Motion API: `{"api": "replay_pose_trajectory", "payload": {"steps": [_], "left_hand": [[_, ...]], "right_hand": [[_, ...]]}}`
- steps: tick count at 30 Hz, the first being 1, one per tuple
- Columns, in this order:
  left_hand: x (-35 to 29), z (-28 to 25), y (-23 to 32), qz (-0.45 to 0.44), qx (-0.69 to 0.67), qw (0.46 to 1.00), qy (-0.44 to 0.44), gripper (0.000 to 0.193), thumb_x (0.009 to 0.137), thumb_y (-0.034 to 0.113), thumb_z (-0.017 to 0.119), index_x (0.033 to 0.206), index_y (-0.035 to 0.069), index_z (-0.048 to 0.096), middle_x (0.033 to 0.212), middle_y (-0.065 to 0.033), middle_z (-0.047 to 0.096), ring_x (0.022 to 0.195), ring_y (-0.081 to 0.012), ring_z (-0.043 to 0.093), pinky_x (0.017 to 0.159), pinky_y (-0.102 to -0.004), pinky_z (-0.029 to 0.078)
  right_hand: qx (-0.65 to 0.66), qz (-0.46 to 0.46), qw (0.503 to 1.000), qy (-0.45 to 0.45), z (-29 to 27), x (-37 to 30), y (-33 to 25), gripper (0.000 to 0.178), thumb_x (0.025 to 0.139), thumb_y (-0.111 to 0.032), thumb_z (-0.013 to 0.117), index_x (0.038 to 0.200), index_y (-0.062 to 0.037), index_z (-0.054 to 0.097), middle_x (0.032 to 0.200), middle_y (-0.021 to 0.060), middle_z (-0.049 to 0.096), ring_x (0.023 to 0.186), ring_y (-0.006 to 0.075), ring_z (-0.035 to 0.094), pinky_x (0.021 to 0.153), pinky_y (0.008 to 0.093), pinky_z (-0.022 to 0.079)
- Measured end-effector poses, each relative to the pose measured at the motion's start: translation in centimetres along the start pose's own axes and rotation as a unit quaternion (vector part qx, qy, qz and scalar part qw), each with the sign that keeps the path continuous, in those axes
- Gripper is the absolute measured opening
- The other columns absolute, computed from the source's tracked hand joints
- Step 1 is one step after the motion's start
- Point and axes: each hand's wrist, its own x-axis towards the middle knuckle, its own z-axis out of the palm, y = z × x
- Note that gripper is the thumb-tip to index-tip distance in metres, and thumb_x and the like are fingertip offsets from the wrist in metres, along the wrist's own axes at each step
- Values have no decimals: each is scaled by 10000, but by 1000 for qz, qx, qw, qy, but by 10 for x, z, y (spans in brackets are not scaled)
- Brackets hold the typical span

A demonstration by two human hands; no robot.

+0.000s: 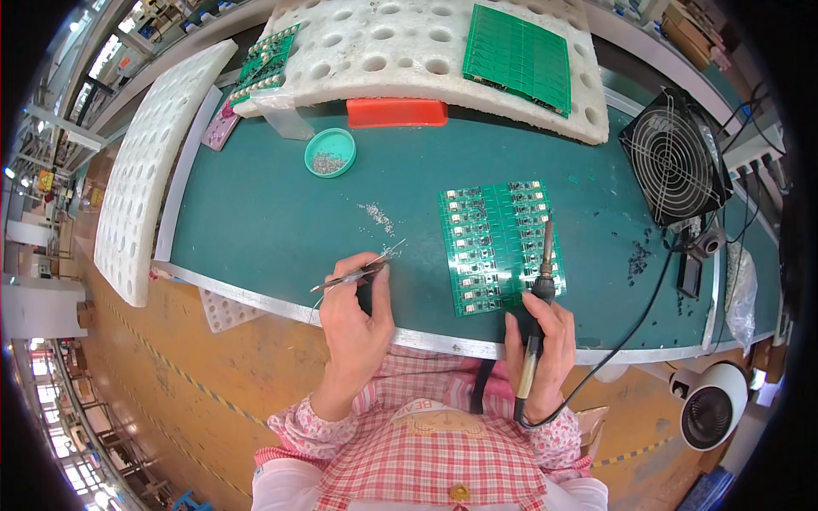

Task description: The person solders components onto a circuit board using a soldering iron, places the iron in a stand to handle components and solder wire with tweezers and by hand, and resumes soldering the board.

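Note:
Metal tweezers (348,278) are gripped between the thumb and fingers of my left hand (356,328), near the table's front edge. Their tips point toward a scatter of tiny silvery parts (377,218) on the green mat. A thin wire also shows by that hand. My right hand (548,345) is wrapped around a soldering iron (545,264), held upright in the picture. Its metal tip lies over the right column of a green circuit board panel (501,243), which carries rows of small black and white components. Whether the tip touches the panel, I cannot tell.
A round green dish (330,140) holds more tiny parts. Behind it are a red tray (397,112) and white foam (407,64) bearing green circuit boards (518,61). A black fan (676,157) stands at the right. The iron's cord (639,322) crosses the mat near loose black bits (637,260).

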Motion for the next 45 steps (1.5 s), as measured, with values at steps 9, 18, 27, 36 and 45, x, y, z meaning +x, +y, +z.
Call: {"api": "replay_pose_trajectory", "payload": {"steps": [9, 18, 27, 36, 45], "left_hand": [[4, 5, 4, -33, -8, 999, -5, 60, 863, -17, 659, 894, -35, 610, 987, -115, 672, 773, -295, 618, 694, -376, 464], [4, 5, 4, -38, -3, 999, -3, 96, 873, -8, 657, 965, -9, 630, 953, -118, 661, 763, -290, 609, 695, -378, 463], [3, 6, 3, -39, -3, 999, 0, 108, 876, -14, 651, 980, -7, 626, 939, -120, 656, 756, -283, 606, 688, -370, 459], [3, 7, -1, 7, 21, 1000, 7, 112, 914, 9, 643, 1024, 15, 623, 874, -84, 674, 723, -165, 608, 686, -290, 481], [2, 6, -1, -7, 32, 999, -3, 111, 921, 5, 632, 1031, 9, 616, 873, -86, 673, 721, -148, 603, 679, -276, 478]], "right_hand": [[7, -13, 1000, 1, -3, -4, 3, 435, 733, 70, 777, 1133, -40, 644, 983, 141, 654, 847, 283, 633, 698, 359, 527], [16, -17, 1000, 3, -3, -4, 4, 437, 732, 85, 771, 1130, -39, 638, 981, 140, 656, 841, 279, 636, 693, 350, 528], [17, -27, 999, 8, -4, -4, 4, 439, 734, 93, 765, 1132, -36, 636, 976, 144, 657, 827, 278, 639, 686, 347, 528], [24, -20, 999, 11, -4, -6, 5, 431, 734, 101, 764, 1124, -37, 642, 952, 141, 645, 812, 270, 637, 676, 339, 527], [25, -28, 999, 19, -4, -6, 6, 435, 722, 102, 768, 1118, -27, 641, 924, 140, 656, 799, 275, 631, 676, 349, 528]]}}
